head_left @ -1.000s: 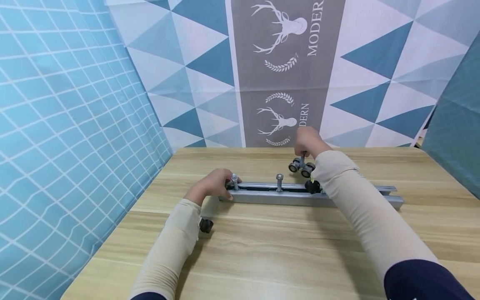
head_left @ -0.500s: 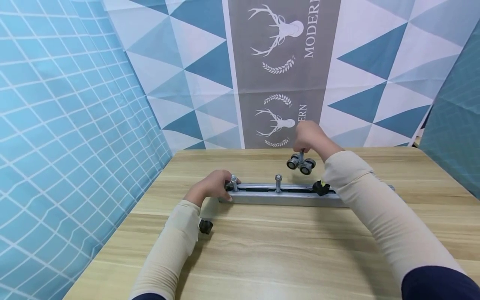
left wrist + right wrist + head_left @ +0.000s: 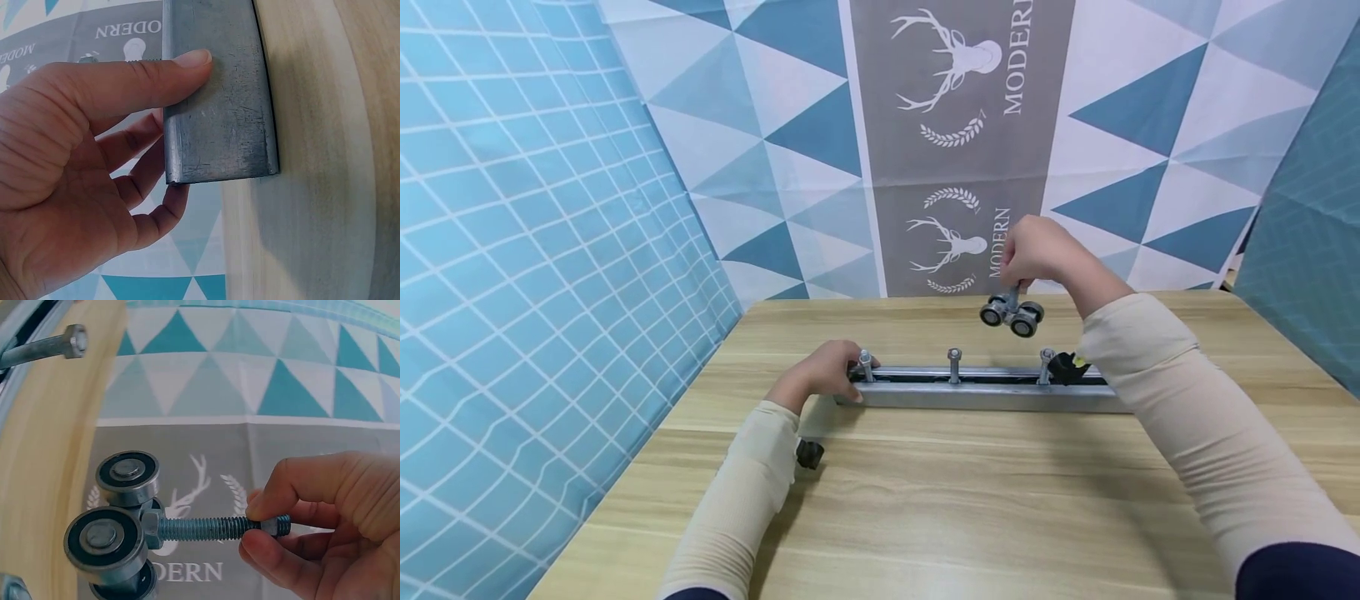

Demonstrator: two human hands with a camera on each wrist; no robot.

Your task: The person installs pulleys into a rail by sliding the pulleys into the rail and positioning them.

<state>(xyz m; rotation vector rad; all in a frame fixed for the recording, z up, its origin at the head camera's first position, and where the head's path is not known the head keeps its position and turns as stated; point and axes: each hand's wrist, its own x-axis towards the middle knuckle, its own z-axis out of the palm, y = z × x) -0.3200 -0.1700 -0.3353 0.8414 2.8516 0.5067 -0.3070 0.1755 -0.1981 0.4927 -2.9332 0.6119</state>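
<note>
A grey metal channel rail (image 3: 985, 399) lies across the wooden table, its slot facing up. My left hand (image 3: 827, 367) grips the rail's left end; in the left wrist view the thumb lies on the side wall (image 3: 219, 125) and the fingers reach behind. My right hand (image 3: 1037, 250) holds a roller trolley (image 3: 1012, 317) in the air behind the rail. In the right wrist view, thumb and index finger pinch the tip of its threaded bolt (image 3: 203, 529), with the bearing wheels (image 3: 106, 544) at the other end. Three bolts (image 3: 954, 367) stand upright along the rail's slot.
The wooden table (image 3: 925, 500) extends on all sides of the rail. Behind it hangs a patterned cloth (image 3: 812, 167), and a blue checked cloth (image 3: 535, 250) hangs at the left. The right sleeve (image 3: 1217, 442) covers the rail's right end. Small black devices (image 3: 809, 454) sit by both wrists.
My right hand has risen and shifted to the right with the roller trolley. The right forearm has also moved right, uncovering the third bolt. My left hand has stayed on the rail's end.
</note>
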